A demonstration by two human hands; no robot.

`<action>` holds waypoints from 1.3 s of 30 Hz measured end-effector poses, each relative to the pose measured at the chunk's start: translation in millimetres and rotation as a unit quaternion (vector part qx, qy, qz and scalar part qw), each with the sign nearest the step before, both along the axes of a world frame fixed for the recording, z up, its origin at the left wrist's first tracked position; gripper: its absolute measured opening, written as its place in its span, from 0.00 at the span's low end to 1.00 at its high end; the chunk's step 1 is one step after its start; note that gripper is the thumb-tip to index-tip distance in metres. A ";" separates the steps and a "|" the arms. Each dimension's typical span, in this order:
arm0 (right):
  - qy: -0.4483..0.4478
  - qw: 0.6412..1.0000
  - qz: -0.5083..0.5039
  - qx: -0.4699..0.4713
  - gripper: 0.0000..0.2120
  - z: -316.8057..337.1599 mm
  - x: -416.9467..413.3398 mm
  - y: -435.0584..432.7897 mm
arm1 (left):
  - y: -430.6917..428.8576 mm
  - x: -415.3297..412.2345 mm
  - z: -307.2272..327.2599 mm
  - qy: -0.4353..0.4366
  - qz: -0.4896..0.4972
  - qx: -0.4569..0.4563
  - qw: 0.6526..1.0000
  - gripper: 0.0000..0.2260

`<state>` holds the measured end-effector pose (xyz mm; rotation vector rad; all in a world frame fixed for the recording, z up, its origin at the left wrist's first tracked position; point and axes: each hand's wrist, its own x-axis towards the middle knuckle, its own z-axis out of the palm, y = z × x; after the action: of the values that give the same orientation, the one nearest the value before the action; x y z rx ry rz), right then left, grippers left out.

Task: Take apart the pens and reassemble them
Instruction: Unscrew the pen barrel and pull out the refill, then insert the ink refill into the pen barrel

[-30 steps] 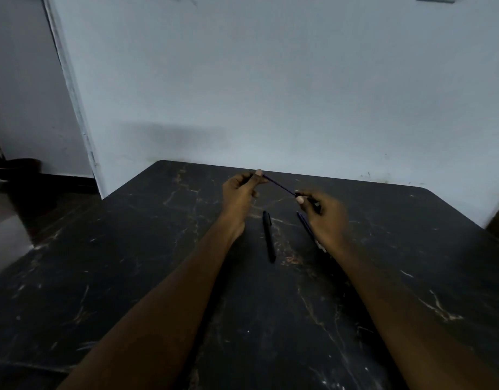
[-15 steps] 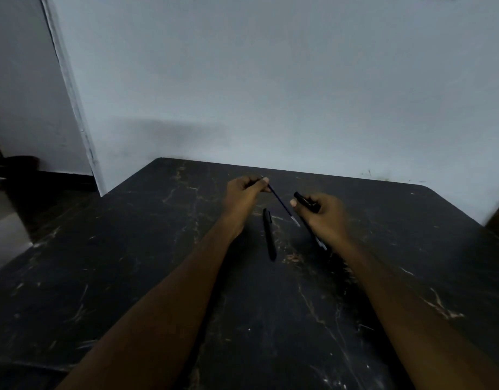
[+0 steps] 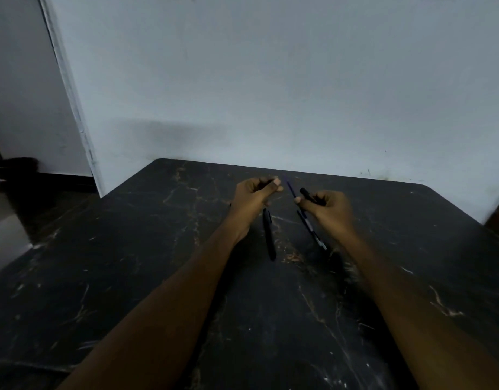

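Head view, centre frame: right hand (image 3: 328, 211) grips a pen barrel (image 3: 311, 229) and thin refill (image 3: 291, 188); left hand (image 3: 254, 195) is curled, contents unclear. Another pen (image 3: 269, 235) lies on the dark worktop (image 3: 130, 263). Disassembly seems underway; next, part the pieces.

Pen (image 3: 269, 237) on table (image 3: 130, 263), between left hand (image 3: 254, 197) and right hand (image 3: 325, 211); wall (image 3: 270, 80) behind table.

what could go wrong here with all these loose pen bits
The right hand is holding several parts at once: a thin refill, a short black piece and a barrel. One could slip out. Any dropped black part, like the black pen lying there, would be hard to spot on the dark table in this dim light.
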<state>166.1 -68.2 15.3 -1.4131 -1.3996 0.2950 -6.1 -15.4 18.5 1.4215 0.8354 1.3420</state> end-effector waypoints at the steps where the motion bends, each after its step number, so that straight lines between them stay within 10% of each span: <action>1: 0.008 1.000 -0.015 -0.004 0.22 1.5 5.8 0.2 | -0.2 0.4 -0.8 -0.002 -0.004 -0.004 1.000 0.10; 15: -0.133 0.958 -0.165 -0.191 0.12 -2.3 53.6 -10.2 | -2.3 3.2 -9.0 0.082 0.011 0.038 0.996 0.04; 39: -0.173 0.950 -0.173 -0.195 0.14 -1.6 46.8 -12.5 | -6.1 5.2 -8.5 0.139 0.021 0.047 0.989 0.10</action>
<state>212.9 -80.7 13.7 -2.0859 -1.3826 0.0972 -1.0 -21.5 10.0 1.6985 0.9991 1.2452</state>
